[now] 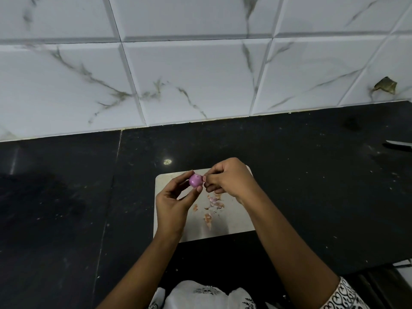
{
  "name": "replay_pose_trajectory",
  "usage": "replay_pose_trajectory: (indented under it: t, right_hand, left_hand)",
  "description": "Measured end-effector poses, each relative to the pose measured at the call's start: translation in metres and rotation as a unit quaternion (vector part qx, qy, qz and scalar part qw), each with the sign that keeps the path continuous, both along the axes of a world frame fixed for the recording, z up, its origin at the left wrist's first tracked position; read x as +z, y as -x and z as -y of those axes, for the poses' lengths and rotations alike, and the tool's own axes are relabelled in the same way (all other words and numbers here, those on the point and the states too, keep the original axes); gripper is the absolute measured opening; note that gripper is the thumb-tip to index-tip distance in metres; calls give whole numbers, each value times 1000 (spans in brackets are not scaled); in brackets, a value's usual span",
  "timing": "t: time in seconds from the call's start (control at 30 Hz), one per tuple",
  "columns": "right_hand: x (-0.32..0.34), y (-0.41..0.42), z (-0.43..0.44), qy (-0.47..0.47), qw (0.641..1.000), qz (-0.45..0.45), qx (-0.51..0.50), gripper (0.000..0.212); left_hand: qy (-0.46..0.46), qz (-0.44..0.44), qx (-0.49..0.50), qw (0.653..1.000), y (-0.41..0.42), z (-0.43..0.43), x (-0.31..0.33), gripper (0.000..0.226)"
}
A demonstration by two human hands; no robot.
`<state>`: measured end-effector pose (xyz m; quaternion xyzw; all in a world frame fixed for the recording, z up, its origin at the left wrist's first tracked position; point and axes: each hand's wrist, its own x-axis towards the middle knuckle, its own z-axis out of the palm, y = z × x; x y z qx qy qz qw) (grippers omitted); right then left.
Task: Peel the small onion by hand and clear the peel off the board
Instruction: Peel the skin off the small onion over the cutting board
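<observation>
A small purple onion (195, 180) is held above the pale cutting board (231, 226), between the fingertips of my left hand (172, 202). My right hand (229, 178) is right next to it, its thumb and fingers pinched on a bit of skin at the onion's right end. Most of the onion shows smooth and shiny. Several pink and orange scraps of peel (211, 208) lie scattered on the middle of the board below my hands.
The board sits on a dark stone counter (66, 197) against a white marble-look tiled wall (178, 74). A knife (399, 145) lies at the far right edge of the counter. A patterned white garment (200, 295) shows at the bottom.
</observation>
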<state>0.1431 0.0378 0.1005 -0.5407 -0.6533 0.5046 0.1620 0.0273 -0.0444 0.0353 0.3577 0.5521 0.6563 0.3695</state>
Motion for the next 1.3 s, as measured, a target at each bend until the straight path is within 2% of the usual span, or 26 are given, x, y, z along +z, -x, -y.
replay_pose_trajectory:
  t: [0.17, 0.33, 0.43, 0.5, 0.57, 0.63, 0.77, 0.9, 1.03, 1.2, 1.3]
  right_hand:
    - [1, 8, 0, -26, 999, 37, 5, 10]
    - [-3, 10, 2, -74, 995, 64, 12, 13]
    - [-1, 5, 5, -100, 992, 61, 41, 11]
    - [0, 4, 6, -131, 988, 61, 62, 10]
    - [0, 3, 5, -174, 980, 66, 65, 8]
    - [2, -1, -1, -198, 977, 58, 48, 7]
    - [2, -12, -11, -150, 987, 28, 48, 7]
    - [-9, -16, -12, -92, 988, 82, 98, 14]
    - [-20, -17, -8, -167, 977, 111, 76, 7]
    - [-24, -17, -1, -214, 975, 38, 37, 10]
    - [-24, -18, 1, -195, 980, -9, 41, 15]
  left_hand:
    - [-25, -48, 24, 998, -4, 2, 2, 40]
    - [-13, -22, 22, 999, 0, 1, 1, 37]
    - [5, 76, 3, 997, 2, -2, 3, 32]
    - [30, 176, -15, 984, 1, -4, 6, 23]
    - [58, 240, -29, 969, -2, -6, 9, 15]
    - [87, 292, -41, 952, -6, -6, 12, 23]
    - [113, 370, -42, 921, -7, -6, 16, 25]
    - [139, 428, -40, 892, -4, -8, 14, 24]
    - [145, 470, -43, 870, -3, -8, 10, 23]
    - [135, 477, -43, 867, -2, -9, 11, 21]
    - [137, 478, -43, 867, -1, -11, 12, 25]
